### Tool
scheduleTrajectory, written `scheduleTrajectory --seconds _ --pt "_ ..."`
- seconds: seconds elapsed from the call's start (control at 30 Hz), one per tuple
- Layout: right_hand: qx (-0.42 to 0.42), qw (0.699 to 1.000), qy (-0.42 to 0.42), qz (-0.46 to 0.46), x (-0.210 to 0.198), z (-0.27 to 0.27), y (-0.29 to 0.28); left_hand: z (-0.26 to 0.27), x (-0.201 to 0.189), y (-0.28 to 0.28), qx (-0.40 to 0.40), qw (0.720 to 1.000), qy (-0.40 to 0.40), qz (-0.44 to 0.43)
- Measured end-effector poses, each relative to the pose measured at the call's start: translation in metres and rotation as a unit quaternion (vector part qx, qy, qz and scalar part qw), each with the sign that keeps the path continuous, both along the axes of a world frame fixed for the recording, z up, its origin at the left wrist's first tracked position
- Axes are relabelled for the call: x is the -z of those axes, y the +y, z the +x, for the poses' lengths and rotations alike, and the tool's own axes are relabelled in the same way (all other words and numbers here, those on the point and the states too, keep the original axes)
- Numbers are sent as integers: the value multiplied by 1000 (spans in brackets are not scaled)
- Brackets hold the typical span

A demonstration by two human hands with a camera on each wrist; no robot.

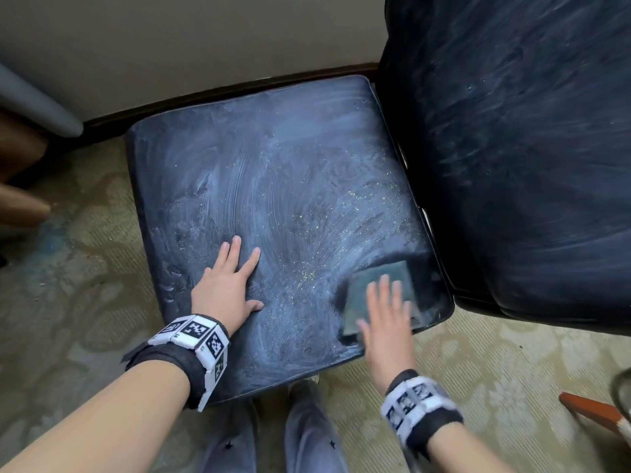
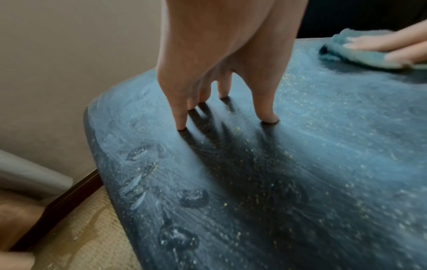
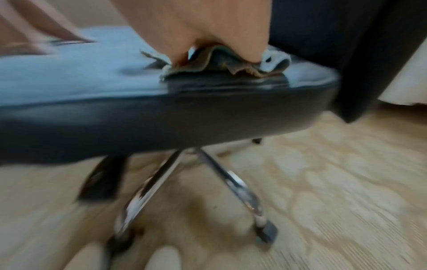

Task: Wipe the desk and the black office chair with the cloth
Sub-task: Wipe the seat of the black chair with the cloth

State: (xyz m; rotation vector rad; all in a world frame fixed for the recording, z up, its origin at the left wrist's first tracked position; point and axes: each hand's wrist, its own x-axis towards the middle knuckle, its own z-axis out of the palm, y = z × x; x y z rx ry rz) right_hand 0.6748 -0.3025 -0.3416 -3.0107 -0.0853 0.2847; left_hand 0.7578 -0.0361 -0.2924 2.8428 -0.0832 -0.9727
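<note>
In the head view, the left hand [image 1: 227, 291] is lying flat with straight fingers on the dusty black chair seat [image 1: 273, 186]; the right hand [image 1: 387, 319] is pressing the cloth [image 1: 379, 285] at five o'clock. The left wrist view is showing the fingertips [image 2: 181, 126] touching the seat. In the right wrist view, chrome legs [image 3: 233, 182] are standing on patterned carpet [image 3: 335, 182].

right hand [image 1: 387, 314] and cloth [image 1: 382, 285] motion-blurred, chair backrest [image 1: 512, 148] cut off by the frame edge
</note>
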Motion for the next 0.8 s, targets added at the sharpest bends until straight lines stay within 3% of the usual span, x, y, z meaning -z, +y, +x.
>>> scheduleTrajectory --seconds 0.07,0.13,0.2,0.27,0.3,0.33,0.43,0.5,0.53,0.6,0.67,0.7,0.73,0.8 --pt "-156 988 -13 2 9 -27 11 1 -1 1 7 1000 0 5" --pt "-236 972 -21 5 10 -21 -12 3 -2 3 13 1000 -3 6" --pt "-162 986 -22 -8 6 -1 -38 3 -2 4 15 1000 -7 5" --pt "14 1000 -3 7 -4 20 -36 1 -1 3 13 1000 -8 7" --pt "59 998 3 16 -5 19 -22 0 -1 2 14 1000 -8 9" --pt "52 998 -14 20 -2 10 -4 0 0 2 14 1000 -11 12" --pt "-179 983 -13 47 4 -35 34 0 0 3 25 999 -20 18" --pt "-255 964 17 72 -4 -30 16 1 0 4 27 999 -25 17" --pt "-230 970 7 74 -6 -22 -2 2 -1 5 28 999 -26 16" --pt "-51 996 20 74 -6 -6 -36 1 0 5 22 999 -26 8" --pt "146 988 11 55 -3 5 -49 -1 1 3 17 1000 -25 5" --pt "189 981 21 44 -3 5 -39 -2 2 3 17 999 -27 5" --pt "176 984 19 19 -2 1 -23 -2 3 2 17 999 -27 6" --pt "41 999 0 11 4 -28 16 -2 3 2 22 999 -28 9"
